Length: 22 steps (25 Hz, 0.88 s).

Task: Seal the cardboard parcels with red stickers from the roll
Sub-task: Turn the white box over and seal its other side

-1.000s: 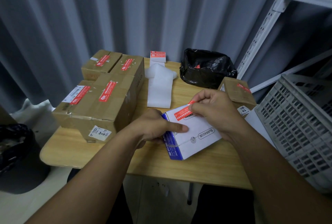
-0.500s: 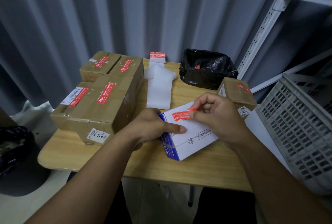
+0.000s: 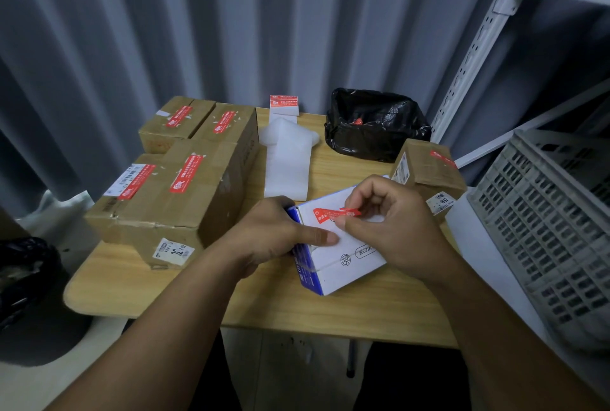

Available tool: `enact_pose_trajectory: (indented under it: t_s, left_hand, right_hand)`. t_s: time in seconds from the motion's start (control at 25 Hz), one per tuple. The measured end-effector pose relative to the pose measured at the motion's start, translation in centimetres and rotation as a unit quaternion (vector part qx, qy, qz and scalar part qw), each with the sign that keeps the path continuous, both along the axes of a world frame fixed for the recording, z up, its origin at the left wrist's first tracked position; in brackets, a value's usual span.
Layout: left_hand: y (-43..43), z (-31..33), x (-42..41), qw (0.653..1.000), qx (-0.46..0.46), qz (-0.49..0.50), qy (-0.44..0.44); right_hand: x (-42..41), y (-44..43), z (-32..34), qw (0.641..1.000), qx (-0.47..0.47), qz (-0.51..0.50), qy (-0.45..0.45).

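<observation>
Head view puts both your hands over the near middle of the table [image 3: 330, 311], on a white box [image 3: 350, 255] with a blue side. Your left hand [image 3: 277, 235] grips the box at its left end: the fingers curl down over the blue side and the thumb lies flat across the white top. Your right hand [image 3: 392, 229] is curled over the far right part of the box, thumb and forefinger pinching the right end of a red sticker [image 3: 330, 213]. The sticker runs leftward from that pinch across the box top, just beyond your left thumb. Whether its left end is stuck down cannot be told.

The sticker roll [image 3: 284, 103] stands at the far edge of the table. Its white backing strip [image 3: 286, 173] trails toward you and ends just beyond your left hand. Stickered cardboard parcels [image 3: 171, 192] are stacked along the left edge. One small parcel [image 3: 429, 169] sits at the right edge, just behind your right hand. A black bag [image 3: 376, 126] sits at the far right corner, and a grey crate [image 3: 544, 212] stands off the table to the right.
</observation>
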<state>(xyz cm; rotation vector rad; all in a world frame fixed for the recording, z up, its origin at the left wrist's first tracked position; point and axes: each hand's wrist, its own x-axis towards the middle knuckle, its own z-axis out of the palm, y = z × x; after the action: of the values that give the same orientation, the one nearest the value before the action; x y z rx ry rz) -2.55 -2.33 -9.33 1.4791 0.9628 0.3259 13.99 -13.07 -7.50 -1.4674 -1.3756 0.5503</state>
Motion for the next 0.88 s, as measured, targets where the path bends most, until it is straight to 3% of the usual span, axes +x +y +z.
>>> enact_pose_trajectory:
  t_s: [0.12,0.28,0.44,0.64,0.88]
  left_hand:
    - [0.1,-0.1,0.0,1.000,-0.002,0.001,0.002]
    - [0.5,-0.3,-0.3,1.000,-0.020,0.000,-0.012]
    - [1.0,-0.8,-0.5,0.999,-0.030,0.013,-0.015]
    - [1.3,-0.7,-0.5,0.999,-0.034,0.018,-0.011]
    - [1.0,-0.9,-0.5,0.999,-0.032,0.032,-0.016]
  right_hand:
    - [-0.4,0.5,0.2,0.998,0.000,-0.026,0.053]
    - [0.2,0.4,1.7,0.969,0.043,-0.018,0.244]
    - [0.9,0.2,1.9,0.950,0.059,-0.021,0.304]
    - [1.0,0.2,1.2,0.956,0.028,-0.046,0.287]
    - [0.1,1.3,0.7,0.979,-0.012,-0.085,0.186]
